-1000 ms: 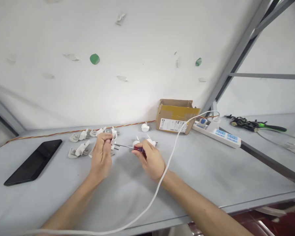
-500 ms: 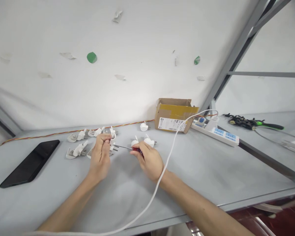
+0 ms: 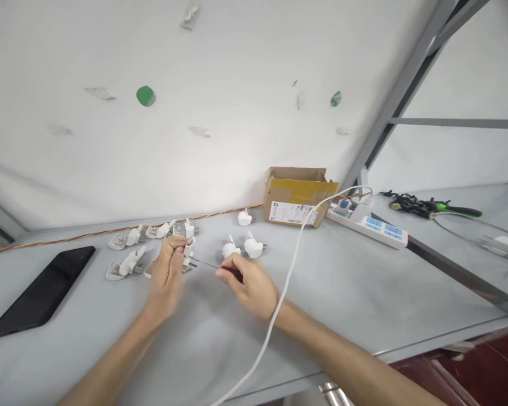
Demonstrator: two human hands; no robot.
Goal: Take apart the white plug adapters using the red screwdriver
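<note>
Fingers of my left hand (image 3: 167, 279) are closed round a small white plug piece (image 3: 189, 247), mostly hidden behind them. My right hand (image 3: 254, 285) grips a screwdriver (image 3: 206, 263) by its red handle, largely covered by the fingers. The thin metal shaft points left, and its tip reaches the plug piece; whether it sits in a screw I cannot tell. Behind the left hand lie several opened white plugs (image 3: 131, 261) with metal pins. Beyond the right hand stand white plugs (image 3: 253, 246) with their short collars up, and a single plug (image 3: 244, 217) farther back.
A black phone (image 3: 42, 293) lies at left on the grey table (image 3: 211, 349). An open cardboard box (image 3: 298, 197) and a power strip (image 3: 372, 226) stand at back right. A white cable (image 3: 290, 282) crosses over my right wrist. A twisted red-yellow wire (image 3: 88, 233) runs along the wall.
The view has shifted slightly, so things sit a little farther left. My right hand has dropped a little, tilting the screwdriver more, and its handle is more covered. Both hands keep their grip.
</note>
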